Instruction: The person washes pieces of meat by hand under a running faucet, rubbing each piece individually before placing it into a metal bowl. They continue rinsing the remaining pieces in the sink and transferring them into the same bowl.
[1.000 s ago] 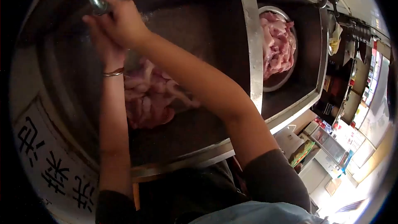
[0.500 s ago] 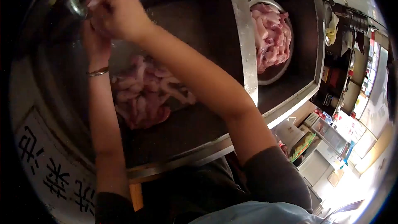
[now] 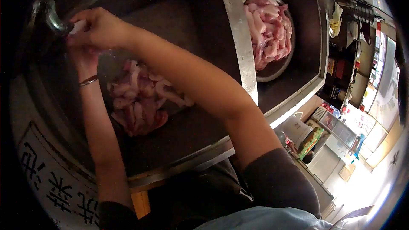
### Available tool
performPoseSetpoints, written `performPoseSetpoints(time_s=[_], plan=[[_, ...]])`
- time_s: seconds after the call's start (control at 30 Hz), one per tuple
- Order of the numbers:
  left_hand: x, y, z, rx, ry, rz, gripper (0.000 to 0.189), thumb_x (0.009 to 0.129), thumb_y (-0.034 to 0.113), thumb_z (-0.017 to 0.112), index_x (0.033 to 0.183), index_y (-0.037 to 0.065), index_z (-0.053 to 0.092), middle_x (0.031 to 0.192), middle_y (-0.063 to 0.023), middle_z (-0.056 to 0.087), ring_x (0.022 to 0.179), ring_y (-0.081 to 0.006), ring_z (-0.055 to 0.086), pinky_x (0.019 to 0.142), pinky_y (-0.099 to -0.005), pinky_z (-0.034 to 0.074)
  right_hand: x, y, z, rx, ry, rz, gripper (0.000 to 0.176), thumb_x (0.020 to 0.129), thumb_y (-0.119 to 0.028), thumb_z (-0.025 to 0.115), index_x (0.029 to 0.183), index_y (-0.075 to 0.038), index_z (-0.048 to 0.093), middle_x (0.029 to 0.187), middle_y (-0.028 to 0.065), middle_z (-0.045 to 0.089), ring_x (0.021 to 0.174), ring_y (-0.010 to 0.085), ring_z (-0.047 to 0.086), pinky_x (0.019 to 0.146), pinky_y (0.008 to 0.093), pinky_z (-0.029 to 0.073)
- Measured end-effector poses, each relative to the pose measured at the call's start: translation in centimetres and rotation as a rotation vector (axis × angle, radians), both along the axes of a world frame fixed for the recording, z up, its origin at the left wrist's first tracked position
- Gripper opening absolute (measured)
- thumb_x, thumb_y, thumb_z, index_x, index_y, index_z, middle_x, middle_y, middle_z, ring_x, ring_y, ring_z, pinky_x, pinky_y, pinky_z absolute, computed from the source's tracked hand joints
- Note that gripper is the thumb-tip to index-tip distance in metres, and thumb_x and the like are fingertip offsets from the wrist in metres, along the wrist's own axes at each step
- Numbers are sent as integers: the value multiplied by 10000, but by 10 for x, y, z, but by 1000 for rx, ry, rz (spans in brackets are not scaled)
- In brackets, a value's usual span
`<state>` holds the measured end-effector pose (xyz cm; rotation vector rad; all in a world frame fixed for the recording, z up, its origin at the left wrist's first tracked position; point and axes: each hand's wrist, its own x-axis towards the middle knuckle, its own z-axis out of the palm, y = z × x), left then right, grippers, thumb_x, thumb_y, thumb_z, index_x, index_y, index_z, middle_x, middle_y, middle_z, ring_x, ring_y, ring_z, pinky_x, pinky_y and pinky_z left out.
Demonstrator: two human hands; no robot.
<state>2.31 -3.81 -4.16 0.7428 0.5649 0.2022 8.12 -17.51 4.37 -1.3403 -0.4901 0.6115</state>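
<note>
Meat [image 3: 138,98] lay piled in the sink [image 3: 187,136], five o'clock of the tap [image 3: 51,17]; our right hand [image 3: 97,27] pinched a pale scrap [image 3: 79,26] at the spout for rinsing, left hand [image 3: 83,57] beneath, grip hidden.

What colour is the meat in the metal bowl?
The meat is pale pink with white streaks; head view.

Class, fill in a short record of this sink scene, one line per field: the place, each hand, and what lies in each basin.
Place: double steel sink
Left hand: under the other hand, bracelet on the wrist, grip unclear
Right hand: at the tap spout, grip unclear
Left basin: loose raw meat strips
Right basin: metal bowl heaped with raw meat
</note>
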Motion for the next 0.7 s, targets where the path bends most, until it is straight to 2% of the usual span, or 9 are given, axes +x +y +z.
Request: performPoseSetpoints(time_s=[0.13,0.27,0.33,0.37,0.43,0.5,0.6,0.67,0.7], plan=[[1,-23,22,-1,35,131,393,870,395,390,1118,98,454,1059,-38,510,984,-169,485,866,-349,400,5,12,-8,116,-240,-122,206,780,-138,573,914,19,568,670,85,593,605,134,571,537,261,462],[-3,5,-14,-12,-198,9,392,859,414,412,1110,117,460,1023,-22,524,955,-161,493,856,-354,405,12,15,1,147,142,-127,127,789,-97,550,854,9,582,627,74,582,511,131,547,458,273,454],[6,7,-3,-580,-602,-551,357,863,397,418,1094,128,467,1002,-3,525,926,-145,496,845,-359,409,17,20,-7,86,165,-89,112,791,-85,543,843,5,587,629,77,584,493,126,540,441,273,452],[6,1,0,-581,-601,-553,357,863,397,418,1094,128,467,1002,-3,525,926,-145,496,845,-359,409,16,28,-12,94,76,-103,103,788,-70,542,844,3,589,633,80,587,500,119,542,444,265,452],[1,-11,5,-26,-32,193,330,870,369,413,1078,119,468,1033,-15,523,974,-157,484,861,-365,401,15,30,-15,102,-13,-119,96,785,-55,540,845,1,591,636,82,590,508,113,544,448,258,453],[-6,-7,-3,-85,-98,153,331,869,354,410,1089,113,465,1080,-34,508,1014,-174,469,875,-374,391,14,27,-13,37,-408,-225,89,775,-28,541,838,3,595,683,88,603,549,114,564,458,245,458],[-12,8,-16,-317,-370,-136,358,868,345,407,1124,99,451,1172,-66,465,1084,-203,433,907,-388,363,19,10,-4,199,49,-145,136,730,54,525,832,8,602,752,86,608,592,126,578,494,284,478],[-13,11,-26,-488,-578,-388,384,868,351,406,1147,90,438,1218,-80,437,1115,-215,413,925,-392,344,25,10,4,254,-44,-309,121,701,-50,574,809,-17,617,761,112,613,659,204,590,579,325,484],[-14,9,-35,166,-360,-262,387,871,331,409,1162,77,428,1236,-81,421,1119,-211,411,934,-385,331,29,9,9,303,-142,-478,160,672,-153,623,786,-42,632,771,137,618,727,283,602,664,367,490]])
